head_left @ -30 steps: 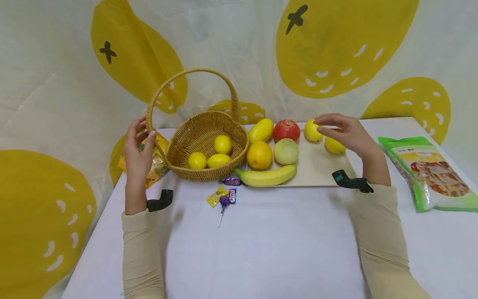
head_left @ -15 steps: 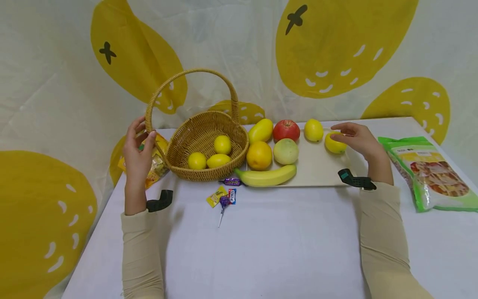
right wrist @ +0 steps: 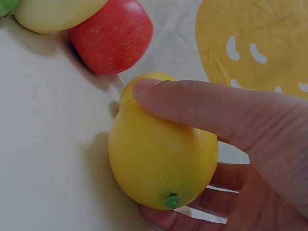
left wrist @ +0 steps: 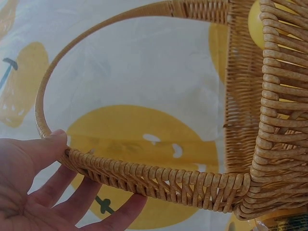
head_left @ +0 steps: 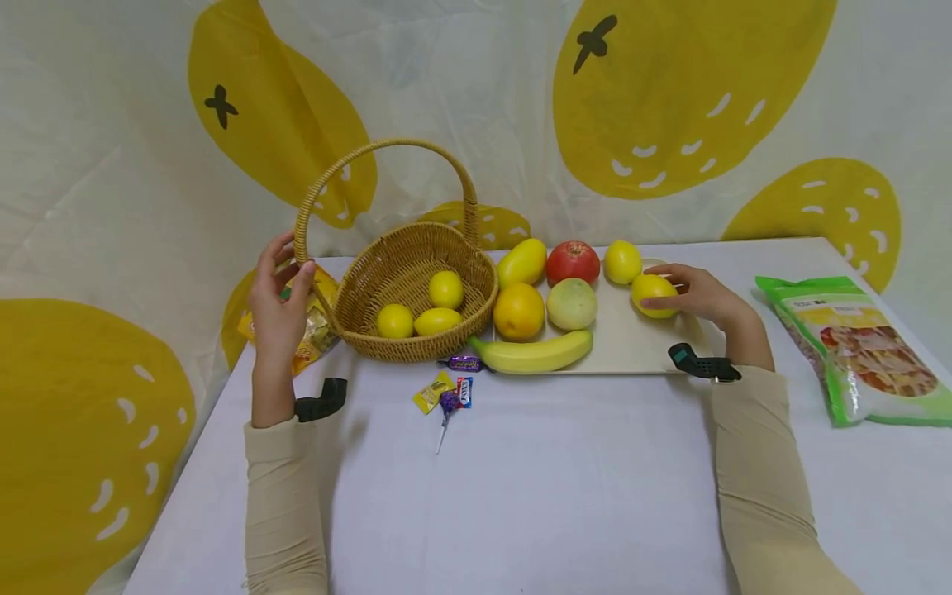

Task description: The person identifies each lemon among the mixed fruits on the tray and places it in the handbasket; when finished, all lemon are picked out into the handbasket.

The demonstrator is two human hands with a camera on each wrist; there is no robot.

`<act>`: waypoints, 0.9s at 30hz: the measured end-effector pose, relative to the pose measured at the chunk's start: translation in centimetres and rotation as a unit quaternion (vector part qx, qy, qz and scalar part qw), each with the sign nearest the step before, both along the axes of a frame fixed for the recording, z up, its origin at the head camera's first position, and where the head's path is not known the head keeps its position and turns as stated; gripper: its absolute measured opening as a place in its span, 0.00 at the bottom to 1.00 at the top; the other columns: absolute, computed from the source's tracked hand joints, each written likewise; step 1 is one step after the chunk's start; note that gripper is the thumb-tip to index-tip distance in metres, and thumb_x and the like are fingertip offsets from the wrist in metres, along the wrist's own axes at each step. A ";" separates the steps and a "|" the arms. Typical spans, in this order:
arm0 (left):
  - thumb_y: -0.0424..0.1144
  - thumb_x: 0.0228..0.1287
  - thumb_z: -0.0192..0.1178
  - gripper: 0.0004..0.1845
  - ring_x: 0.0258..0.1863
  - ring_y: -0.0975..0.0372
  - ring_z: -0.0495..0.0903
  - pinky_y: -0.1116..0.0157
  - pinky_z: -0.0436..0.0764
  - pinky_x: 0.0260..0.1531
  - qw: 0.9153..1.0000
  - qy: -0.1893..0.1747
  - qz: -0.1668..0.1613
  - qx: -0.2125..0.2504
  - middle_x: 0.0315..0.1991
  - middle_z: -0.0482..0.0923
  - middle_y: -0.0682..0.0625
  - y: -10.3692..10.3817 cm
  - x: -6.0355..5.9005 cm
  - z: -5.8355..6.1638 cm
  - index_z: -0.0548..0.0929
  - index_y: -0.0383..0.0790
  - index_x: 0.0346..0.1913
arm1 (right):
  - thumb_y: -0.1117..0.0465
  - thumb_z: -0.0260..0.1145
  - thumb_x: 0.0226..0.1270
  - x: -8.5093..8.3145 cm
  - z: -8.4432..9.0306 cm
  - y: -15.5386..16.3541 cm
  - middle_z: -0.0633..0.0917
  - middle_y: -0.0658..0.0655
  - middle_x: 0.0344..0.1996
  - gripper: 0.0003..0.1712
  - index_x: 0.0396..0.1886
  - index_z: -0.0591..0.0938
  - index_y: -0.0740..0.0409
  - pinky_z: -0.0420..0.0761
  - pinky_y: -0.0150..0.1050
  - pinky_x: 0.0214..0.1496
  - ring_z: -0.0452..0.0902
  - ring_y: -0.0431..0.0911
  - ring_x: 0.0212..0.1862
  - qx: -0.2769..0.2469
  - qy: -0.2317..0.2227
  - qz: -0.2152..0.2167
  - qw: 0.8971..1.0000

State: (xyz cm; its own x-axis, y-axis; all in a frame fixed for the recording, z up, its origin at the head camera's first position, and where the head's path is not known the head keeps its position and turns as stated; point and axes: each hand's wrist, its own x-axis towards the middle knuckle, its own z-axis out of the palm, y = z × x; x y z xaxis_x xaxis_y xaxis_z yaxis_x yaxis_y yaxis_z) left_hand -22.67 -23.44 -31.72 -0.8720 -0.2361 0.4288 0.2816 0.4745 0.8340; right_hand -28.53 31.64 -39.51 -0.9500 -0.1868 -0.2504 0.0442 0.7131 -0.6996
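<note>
Right hand [head_left: 702,297] grips lemon [head_left: 653,294] on tray [head_left: 632,343]. Left hand [head_left: 277,310] holds basket [head_left: 412,285] handle. Next, likely: lift lemon clear, carry over basket rim.

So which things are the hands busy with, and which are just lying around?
In use:
right hand, its grip round a lemon on the tray
left hand on the wicker basket handle
three lemons inside the basket

Lying about:
banana
orange
red apple
candies
green snack bag
</note>
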 end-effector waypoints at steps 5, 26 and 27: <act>0.37 0.72 0.56 0.25 0.58 0.54 0.76 0.70 0.81 0.51 1.000 0.000 0.001 -0.002 0.60 0.73 0.45 0.0 0.0 0.0 0.69 0.47 0.70 | 0.42 0.68 0.63 0.2 0.2 -0.1 0.64 0.72 0.66 0.46 0.72 0.63 0.61 0.63 0.66 0.64 0.61 0.64 0.60 0.011 0.000 -0.007 1.000; 0.37 0.72 0.55 0.25 0.58 0.54 0.75 0.74 0.80 0.48 1.000 -0.002 -0.006 -0.004 0.61 0.71 0.44 0.1 0.0 0.1 0.68 0.47 0.70 | 0.45 0.65 0.67 2.1 5.2 -4.8 0.69 0.61 0.65 0.38 0.71 0.67 0.55 0.76 0.33 0.46 0.69 0.55 0.54 -0.081 0.079 -0.030 0.993; 0.37 0.72 0.55 0.25 0.58 0.54 0.75 0.74 0.79 0.48 1.000 -0.002 -0.005 -0.004 0.61 0.71 0.44 0.1 0.1 0.1 0.68 0.47 0.70 | 0.45 0.66 0.67 2.3 5.6 -5.4 0.69 0.60 0.65 0.38 0.71 0.67 0.54 0.75 0.33 0.46 0.70 0.55 0.53 -0.087 0.084 -0.026 0.992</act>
